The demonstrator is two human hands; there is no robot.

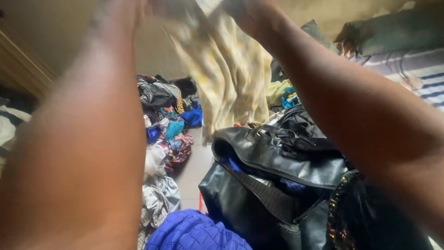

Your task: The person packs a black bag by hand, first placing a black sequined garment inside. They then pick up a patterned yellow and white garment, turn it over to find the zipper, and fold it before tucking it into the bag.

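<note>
— What do the hands hold?
— Left hand (121, 10) and right hand (245, 14) both grip a yellow-patterned cloth (231, 69), raised above the open black bag (273, 180) on the floor (194, 171).
— Fingers?
— Closed on the fabric, blurred.

Open black leather bag (259, 157) near right on the floor (192, 171), blue knitted cloth (194, 231) near centre, heap of mixed coloured clothes (169, 125) far left of the bag, striped bed (416, 69) far right, dark green pillow (393, 30) on it
</note>
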